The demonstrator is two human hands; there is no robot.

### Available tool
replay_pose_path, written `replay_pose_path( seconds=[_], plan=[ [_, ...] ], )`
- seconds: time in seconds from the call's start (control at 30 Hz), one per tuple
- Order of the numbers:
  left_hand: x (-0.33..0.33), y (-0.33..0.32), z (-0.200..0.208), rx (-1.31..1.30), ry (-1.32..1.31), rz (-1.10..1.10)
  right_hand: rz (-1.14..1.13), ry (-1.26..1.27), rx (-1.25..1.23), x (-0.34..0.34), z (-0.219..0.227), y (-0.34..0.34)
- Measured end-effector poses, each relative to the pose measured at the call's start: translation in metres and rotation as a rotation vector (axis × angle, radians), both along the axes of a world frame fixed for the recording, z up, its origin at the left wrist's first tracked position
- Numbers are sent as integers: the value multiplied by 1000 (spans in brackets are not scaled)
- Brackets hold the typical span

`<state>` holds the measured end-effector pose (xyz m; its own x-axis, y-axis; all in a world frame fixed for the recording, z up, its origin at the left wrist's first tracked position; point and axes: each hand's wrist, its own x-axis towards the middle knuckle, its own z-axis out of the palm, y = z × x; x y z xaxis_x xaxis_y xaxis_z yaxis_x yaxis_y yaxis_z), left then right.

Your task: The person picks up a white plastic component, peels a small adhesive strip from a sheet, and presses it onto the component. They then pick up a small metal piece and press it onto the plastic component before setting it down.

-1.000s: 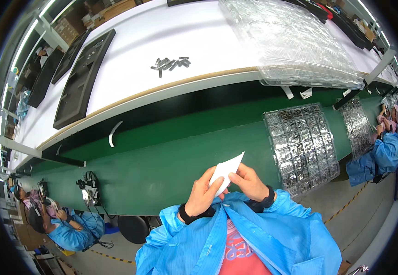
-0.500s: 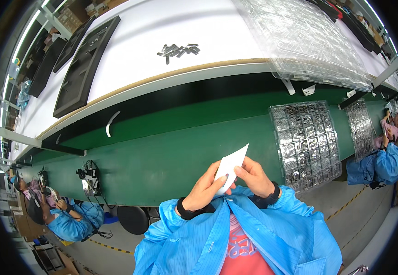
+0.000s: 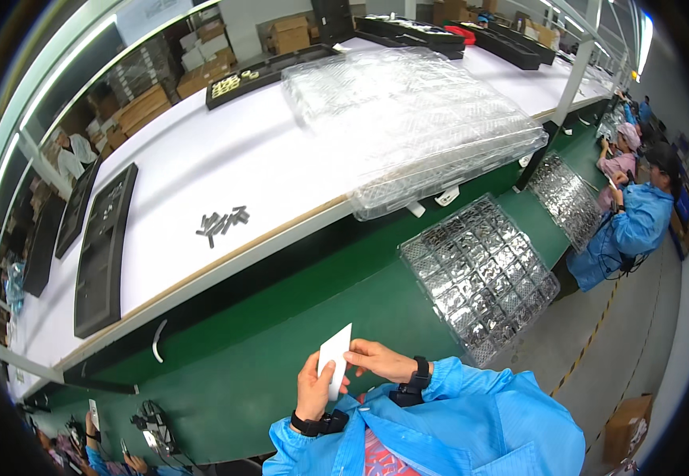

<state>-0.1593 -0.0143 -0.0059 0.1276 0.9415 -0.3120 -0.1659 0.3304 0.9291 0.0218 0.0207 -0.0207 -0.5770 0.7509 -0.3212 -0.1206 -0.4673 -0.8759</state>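
Note:
A flat white card-like piece (image 3: 335, 358) is held up in front of my chest, tilted, over the near edge of the green bench (image 3: 281, 397). My left hand (image 3: 312, 390) grips its left side, with the thumb on the face and the fingers behind. From the right, my right hand (image 3: 380, 361) pinches the piece's right edge with its fingertips. What it is, and whether anything lies behind it, I cannot make out. Both wrists wear black bands.
To my right lies a clear tray (image 3: 479, 278) of small bagged parts, with a second tray (image 3: 566, 202) beyond. The white shelf above holds stacked clear trays (image 3: 424, 119), small black pieces (image 3: 221, 224) and black trays (image 3: 106, 246). Co-workers (image 3: 630, 222) sit along the bench on both sides.
The view has swung to the right, bringing more of the right-hand trays and shelf into sight. My right hand has shifted up along the white piece's edge; both hands stay on it.

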Motion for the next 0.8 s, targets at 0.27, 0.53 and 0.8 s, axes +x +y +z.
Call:
replay_pose_path(
  seconds=[0.27, 0.53, 0.8],
  plan=[
    [-34, 82, -89, -125, 172, 200, -168, -223, -97, 62, -70, 33],
    [-72, 215, -185, 25, 168, 367, -495, -741, 419, 171, -151, 131],
    [-118, 367, -274, 328, 1622, -289, -148, -1630, 716, 280, -204, 238]
  ],
)
